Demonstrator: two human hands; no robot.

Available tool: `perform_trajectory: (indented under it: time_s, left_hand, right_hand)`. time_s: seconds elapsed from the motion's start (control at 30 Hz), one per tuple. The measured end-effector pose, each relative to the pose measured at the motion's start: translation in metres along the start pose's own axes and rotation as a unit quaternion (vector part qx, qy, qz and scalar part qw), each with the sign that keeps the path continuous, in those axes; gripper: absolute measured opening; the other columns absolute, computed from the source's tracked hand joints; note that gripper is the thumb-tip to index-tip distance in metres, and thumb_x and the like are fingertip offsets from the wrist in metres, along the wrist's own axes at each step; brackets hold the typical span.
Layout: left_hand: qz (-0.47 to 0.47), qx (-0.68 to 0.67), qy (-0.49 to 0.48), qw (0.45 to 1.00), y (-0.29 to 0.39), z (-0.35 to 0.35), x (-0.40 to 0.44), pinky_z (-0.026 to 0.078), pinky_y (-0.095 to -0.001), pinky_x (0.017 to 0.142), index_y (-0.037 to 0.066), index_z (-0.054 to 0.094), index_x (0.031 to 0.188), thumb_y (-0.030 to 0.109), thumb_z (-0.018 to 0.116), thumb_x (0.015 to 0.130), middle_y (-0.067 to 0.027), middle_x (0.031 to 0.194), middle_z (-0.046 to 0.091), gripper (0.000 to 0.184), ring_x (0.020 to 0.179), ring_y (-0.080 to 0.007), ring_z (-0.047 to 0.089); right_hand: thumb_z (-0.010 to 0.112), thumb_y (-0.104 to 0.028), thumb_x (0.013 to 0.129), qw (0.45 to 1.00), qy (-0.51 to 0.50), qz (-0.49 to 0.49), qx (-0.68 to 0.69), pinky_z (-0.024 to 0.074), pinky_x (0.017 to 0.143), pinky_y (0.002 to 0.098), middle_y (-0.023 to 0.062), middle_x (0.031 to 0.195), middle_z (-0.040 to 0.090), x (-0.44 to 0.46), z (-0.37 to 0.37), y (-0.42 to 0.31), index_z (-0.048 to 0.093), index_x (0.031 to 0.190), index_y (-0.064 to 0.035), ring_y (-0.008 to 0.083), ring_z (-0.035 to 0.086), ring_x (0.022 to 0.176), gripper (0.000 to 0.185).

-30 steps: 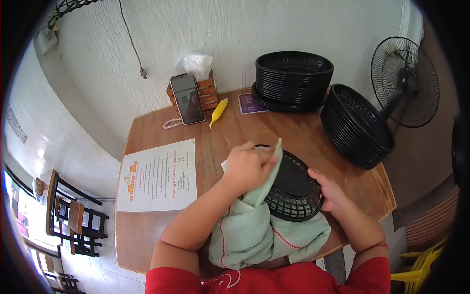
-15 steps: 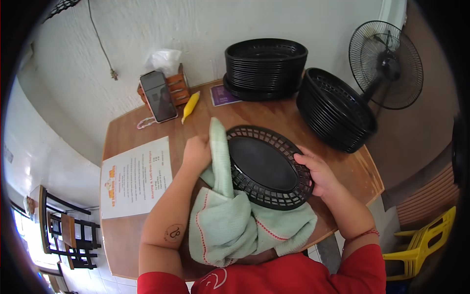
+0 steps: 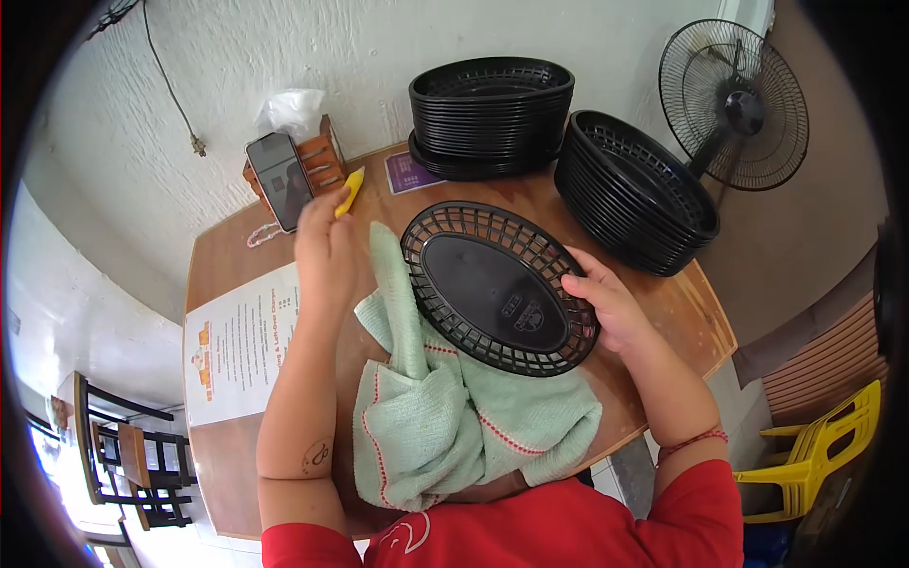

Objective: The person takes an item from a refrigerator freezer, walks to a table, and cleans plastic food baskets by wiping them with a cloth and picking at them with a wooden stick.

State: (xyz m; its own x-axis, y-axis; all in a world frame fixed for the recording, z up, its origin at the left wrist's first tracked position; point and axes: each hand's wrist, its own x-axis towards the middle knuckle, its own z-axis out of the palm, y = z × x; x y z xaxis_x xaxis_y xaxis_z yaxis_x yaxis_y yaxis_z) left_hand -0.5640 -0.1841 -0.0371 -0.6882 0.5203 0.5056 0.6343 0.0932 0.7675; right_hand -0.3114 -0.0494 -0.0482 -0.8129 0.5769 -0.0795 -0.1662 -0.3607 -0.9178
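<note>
R hand (image 3: 603,303), ctr-right of frame, grips right rim of black oval openwork plastic basket (image 3: 494,289) at ctr, thumb on top. L hand (image 3: 327,251), ctr-left, is loose w/ fingers part bent, bit blurred, nothing seen in it; can't tell if it touches yellow banana-shaped item (image 3: 354,189) by fingertips.

White printed paper sheet (image 3: 239,350), mid-left, reads sideways "Left-Over Charges"; smaller lines illegible, right part hidden by L forearm. Basket base has raised emblem + marks, too small to read. Purple printed card (image 3: 409,174), top ctr, next to upright black basket stack (image 3: 492,123); its text also too small.

Pale green cloth w/ red stitching (image 3: 426,440) is bunched lower ctr, partly behind basket; can't tell if they touch. Lower part of black wire-cage fan (image 3: 743,109), upper right, is blocked by tilted black basket stack (image 3: 634,194).

Brown wooden tabletop (image 3: 227,473): right edge runs just past tilted stack; wood strip shows btwn basket & both stacks.
</note>
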Motion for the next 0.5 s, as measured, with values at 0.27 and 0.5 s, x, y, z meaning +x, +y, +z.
perform_trajectory:
  time_s: [0.27, 0.5]
  left_hand:
    - [0.125, -0.071, -0.144, 0.979, 0.069, 0.001, -0.042, 0.039, -0.0214, 0.062, 0.004, 0.064, 0.089, 0.004, 0.056, 0.079, -0.0066, 0.09, 0.054, 0.013, 0.072, -0.0136, 0.049]
    - [0.112, -0.166, -0.232, 0.952, 0.058, 0.031, -0.054, 0.037, -0.0199, 0.058, 0.002, 0.063, 0.09, 0.002, 0.056, 0.077, -0.0055, 0.08, 0.056, 0.015, 0.065, -0.0118, 0.047]
  right_hand:
    - [0.05, -0.013, 0.081, 0.996, -0.015, 0.057, -0.061, 0.0436, 0.066, 0.0165, 0.0079, 0.098, 0.057, 0.008, -0.009, 0.005, 0.042, 0.118, -0.0004, 0.0101, 0.055, 0.077, 0.04]
    - [0.05, -0.016, 0.082, 0.993, -0.032, 0.066, -0.093, 0.0435, 0.062, 0.0157, 0.0081, 0.096, 0.057, 0.007, -0.007, 0.012, 0.044, 0.117, 0.0006, 0.0092, 0.054, 0.076, 0.039]
